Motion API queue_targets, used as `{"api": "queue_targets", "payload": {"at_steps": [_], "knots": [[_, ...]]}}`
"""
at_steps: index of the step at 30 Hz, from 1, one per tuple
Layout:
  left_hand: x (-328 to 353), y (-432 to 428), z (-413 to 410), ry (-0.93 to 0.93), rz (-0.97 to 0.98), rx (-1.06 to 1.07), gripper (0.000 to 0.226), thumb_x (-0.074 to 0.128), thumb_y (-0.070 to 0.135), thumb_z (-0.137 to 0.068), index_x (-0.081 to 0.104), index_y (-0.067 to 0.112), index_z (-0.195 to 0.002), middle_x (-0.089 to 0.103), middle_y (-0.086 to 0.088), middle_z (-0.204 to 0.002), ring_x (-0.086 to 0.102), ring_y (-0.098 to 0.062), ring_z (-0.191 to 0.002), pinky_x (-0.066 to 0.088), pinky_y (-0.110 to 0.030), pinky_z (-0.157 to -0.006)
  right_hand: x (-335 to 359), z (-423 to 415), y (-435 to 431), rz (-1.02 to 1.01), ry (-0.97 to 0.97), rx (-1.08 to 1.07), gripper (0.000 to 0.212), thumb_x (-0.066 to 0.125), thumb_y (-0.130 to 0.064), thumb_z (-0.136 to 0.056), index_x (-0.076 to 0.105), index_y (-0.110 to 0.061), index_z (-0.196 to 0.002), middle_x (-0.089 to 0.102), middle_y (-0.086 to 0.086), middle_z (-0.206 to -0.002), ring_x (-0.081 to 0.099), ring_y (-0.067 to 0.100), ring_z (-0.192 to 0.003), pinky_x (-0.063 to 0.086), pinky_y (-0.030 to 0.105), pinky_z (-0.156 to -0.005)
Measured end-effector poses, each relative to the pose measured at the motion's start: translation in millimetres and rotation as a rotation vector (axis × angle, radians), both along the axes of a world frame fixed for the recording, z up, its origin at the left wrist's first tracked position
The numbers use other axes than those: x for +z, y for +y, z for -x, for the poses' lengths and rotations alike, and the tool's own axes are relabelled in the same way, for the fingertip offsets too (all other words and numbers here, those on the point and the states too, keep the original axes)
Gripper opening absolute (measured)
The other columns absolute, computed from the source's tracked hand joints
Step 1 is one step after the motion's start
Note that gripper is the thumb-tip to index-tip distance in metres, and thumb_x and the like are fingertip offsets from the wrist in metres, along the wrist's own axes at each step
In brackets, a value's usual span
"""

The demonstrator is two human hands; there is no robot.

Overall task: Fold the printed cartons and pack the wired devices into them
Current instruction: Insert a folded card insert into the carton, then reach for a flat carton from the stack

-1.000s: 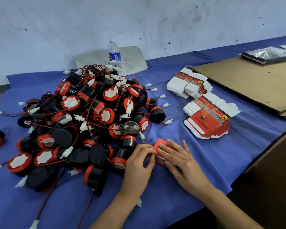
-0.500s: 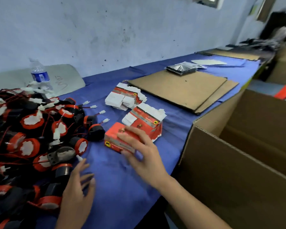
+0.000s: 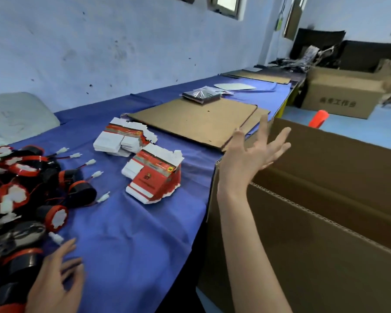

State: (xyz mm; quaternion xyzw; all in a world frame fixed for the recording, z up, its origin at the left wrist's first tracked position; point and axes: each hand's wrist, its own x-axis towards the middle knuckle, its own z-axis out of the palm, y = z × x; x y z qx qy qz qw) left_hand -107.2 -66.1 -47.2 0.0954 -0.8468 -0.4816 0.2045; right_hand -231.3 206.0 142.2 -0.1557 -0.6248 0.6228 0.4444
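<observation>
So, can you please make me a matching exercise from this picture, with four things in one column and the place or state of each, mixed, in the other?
Things:
1. right hand
2. left hand
3. flat printed cartons
4. cardboard sheet

Places or states:
A. flat on the blue cloth, beyond the cartons
B. beside the pile of wired devices
C. fingers spread, raised at the big brown box
D. in two stacks on the blue cloth

Pairs: 1-C, 2-B, 3-D, 4-A.
</observation>
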Motion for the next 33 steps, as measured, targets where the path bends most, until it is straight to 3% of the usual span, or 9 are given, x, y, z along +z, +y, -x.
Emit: {"api": "queue_targets", "payload": {"at_steps": [2, 4, 6, 9, 11, 14, 18, 30, 33], "knots": [[8.5, 9.5, -0.9, 0.047, -0.112, 0.014, 0.051, 0.066, 0.017, -0.078, 0.055, 0.034, -0.125, 0.059, 0.034, -0.105, 0.051, 0.027, -0.084, 0.039, -0.001, -0.080, -7.2, 7.2, -14.1, -0.067, 0.079, 0.031, 0.051, 0.057, -0.019, -0.090, 0.048, -0.026, -0.139, 0.006, -0.005, -0.161, -0.007, 0.010, -0.147, 0.003, 0.038, -0.120], [8.0, 14.2, 3.9, 0.124, 0.015, 0.085, 0.041, 0.063, 0.012, -0.081, 0.059, 0.012, -0.122, 0.063, 0.001, -0.108, 0.056, 0.022, -0.082, 0.040, -0.001, -0.080, -14.8, 23.6, -31.1, -0.175, 0.118, 0.132, 0.048, 0.055, -0.023, -0.089, 0.051, -0.025, -0.136, 0.017, -0.004, -0.158, 0.001, 0.010, -0.147, 0.008, 0.031, -0.118], [6.3, 15.7, 3.1, 0.128, 0.082, 0.111, 0.042, 0.062, -0.014, -0.080, 0.058, -0.002, -0.120, 0.062, -0.015, -0.107, 0.059, 0.013, -0.085, 0.041, 0.000, -0.081, -35.1, 48.0, -51.9, -0.453, -0.077, 0.322, 0.050, 0.060, -0.030, -0.090, 0.048, -0.024, -0.138, 0.018, 0.001, -0.158, 0.001, 0.018, -0.148, 0.009, 0.040, -0.120], [8.8, 16.4, -0.7, 0.065, 0.076, 0.094, 0.043, 0.059, -0.016, -0.082, 0.059, 0.002, -0.120, 0.061, -0.009, -0.109, 0.060, -0.002, -0.088, 0.045, -0.004, -0.080, -85.7, 80.6, -77.3, -0.834, -0.624, 0.614, 0.079, 0.067, -0.050, -0.083, 0.028, -0.028, -0.149, -0.008, 0.010, -0.161, -0.014, 0.029, -0.147, -0.002, 0.049, -0.119], [13.7, 17.9, -2.8, 0.052, 0.062, 0.088, 0.040, 0.058, -0.011, -0.085, 0.059, 0.006, -0.122, 0.059, 0.001, -0.110, 0.061, -0.001, -0.091, 0.046, -0.009, -0.080, -119.9, 91.8, -86.1, -0.861, -0.741, 0.651, 0.095, 0.072, -0.051, -0.078, 0.017, -0.029, -0.153, -0.020, 0.012, -0.159, -0.018, 0.033, -0.146, -0.001, 0.051, -0.117], [19.1, 20.5, -6.3, 0.031, 0.061, 0.072, 0.040, 0.055, -0.005, -0.089, 0.056, 0.014, -0.124, 0.055, 0.014, -0.113, 0.057, 0.004, -0.097, 0.044, -0.008, -0.083, -152.7, 88.4, -93.2, -0.578, -0.537, 0.583, 0.114, 0.083, -0.032, -0.073, 0.004, -0.020, -0.155, -0.020, 0.011, -0.159, -0.004, 0.030, -0.148, 0.012, 0.041, -0.118], [20.2, 17.4, -10.2, 0.031, 0.075, 0.092, 0.040, 0.056, -0.004, -0.089, 0.057, 0.016, -0.123, 0.057, 0.014, -0.110, 0.059, 0.000, -0.095, 0.047, -0.018, -0.087, -160.5, 89.2, -101.0, -0.248, -0.447, 0.476, 0.108, 0.080, -0.022, -0.077, 0.005, -0.008, -0.154, 0.023, 0.015, -0.157, 0.025, 0.027, -0.144, 0.019, 0.033, -0.116], [9.7, 11.2, -8.7, 0.022, 0.070, 0.082, 0.052, 0.057, 0.002, -0.090, 0.047, 0.046, -0.116, 0.059, 0.018, -0.109, 0.058, 0.002, -0.098, 0.043, -0.008, -0.085, -170.1, 90.0, -109.5, -0.495, -0.421, 0.402, 0.082, 0.068, -0.020, -0.089, 0.018, -0.009, -0.152, 0.011, 0.016, -0.160, 0.015, 0.030, -0.146, 0.016, 0.034, -0.117], [11.1, 11.5, -10.6, 0.002, 0.073, 0.073, 0.049, 0.057, 0.002, -0.091, 0.049, 0.043, -0.117, 0.059, 0.018, -0.109, 0.059, 0.000, -0.099, 0.045, -0.012, -0.087, -169.6, 89.6, -109.0, -0.449, -0.391, 0.418, 0.078, 0.066, -0.023, -0.090, 0.021, -0.013, -0.153, 0.013, 0.014, -0.160, 0.019, 0.029, -0.145, 0.021, 0.038, -0.116]]}}
